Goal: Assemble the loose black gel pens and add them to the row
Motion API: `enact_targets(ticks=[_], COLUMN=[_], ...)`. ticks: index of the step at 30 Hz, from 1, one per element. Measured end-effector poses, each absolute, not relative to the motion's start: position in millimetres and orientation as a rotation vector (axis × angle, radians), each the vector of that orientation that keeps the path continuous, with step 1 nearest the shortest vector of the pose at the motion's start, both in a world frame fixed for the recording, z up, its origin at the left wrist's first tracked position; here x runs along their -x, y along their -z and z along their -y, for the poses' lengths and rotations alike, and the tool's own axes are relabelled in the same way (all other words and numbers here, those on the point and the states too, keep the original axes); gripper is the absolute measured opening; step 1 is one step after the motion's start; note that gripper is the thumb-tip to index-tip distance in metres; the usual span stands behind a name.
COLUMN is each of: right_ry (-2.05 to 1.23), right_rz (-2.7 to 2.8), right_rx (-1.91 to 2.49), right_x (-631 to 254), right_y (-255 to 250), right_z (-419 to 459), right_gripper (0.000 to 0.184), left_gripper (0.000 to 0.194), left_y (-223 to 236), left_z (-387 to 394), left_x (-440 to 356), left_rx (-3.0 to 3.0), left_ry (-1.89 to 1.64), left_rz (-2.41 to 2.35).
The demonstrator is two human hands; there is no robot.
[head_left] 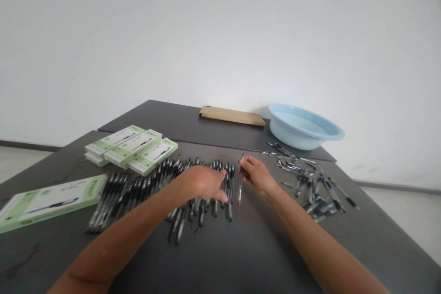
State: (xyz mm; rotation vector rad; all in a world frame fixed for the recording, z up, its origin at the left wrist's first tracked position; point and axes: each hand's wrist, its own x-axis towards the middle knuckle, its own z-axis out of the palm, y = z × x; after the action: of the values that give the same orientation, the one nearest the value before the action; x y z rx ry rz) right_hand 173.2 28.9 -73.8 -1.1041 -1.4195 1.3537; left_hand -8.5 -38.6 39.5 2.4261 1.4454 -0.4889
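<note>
My right hand (257, 174) pinches a clear-barrelled pen (240, 190) near its top. That pen stands roughly lengthwise to me, just right of a long row of pens (138, 193) with black grips. Over the right end of this row is my left hand (208, 184), its thumb and forefinger spread apart with no pen seen between them. Some pens beneath the left hand and forearm are hidden. To the right of my right hand lies a loose, jumbled heap of similar pens (312, 188).
Several green-and-white pen boxes (126, 147) are stacked at the left, with another box (55, 200) nearer me. A light blue basin (299, 135) and a flat brown cardboard piece (232, 115) rest at the back of the dark table (220, 257), before a white wall.
</note>
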Motion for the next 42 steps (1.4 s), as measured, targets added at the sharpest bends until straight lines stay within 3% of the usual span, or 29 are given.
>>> enact_targets(ticks=[7, 15, 28, 42], right_ry=[-1.017, -0.663, -0.504, -0.192], right_rz=[1.683, 1.928, 2.083, 2.066], right_rx=[1.415, 1.62, 1.717, 1.908], right_x=[-142.5, -128.8, -136.4, -182.1], right_y=[83.5, 81.8, 79.7, 58.4], right_z=[-47.2, -41.6, -37.3, -62.4], right_gripper=[0.02, 0.035, 0.021, 0.027], left_gripper=[0.073, 0.067, 0.061, 0.064], left_y=[-48.6, -50.2, -40.1, -46.4], left_z=[38.7, 38.7, 34.2, 37.5], left_x=[8.0, 5.9, -0.3, -9.5], left_rx=[-2.352, -2.354, -2.371, -2.335], left_ry=[0.597, 0.692, 0.73, 0.789], left_rz=[-1.442, -1.421, -1.381, -1.385])
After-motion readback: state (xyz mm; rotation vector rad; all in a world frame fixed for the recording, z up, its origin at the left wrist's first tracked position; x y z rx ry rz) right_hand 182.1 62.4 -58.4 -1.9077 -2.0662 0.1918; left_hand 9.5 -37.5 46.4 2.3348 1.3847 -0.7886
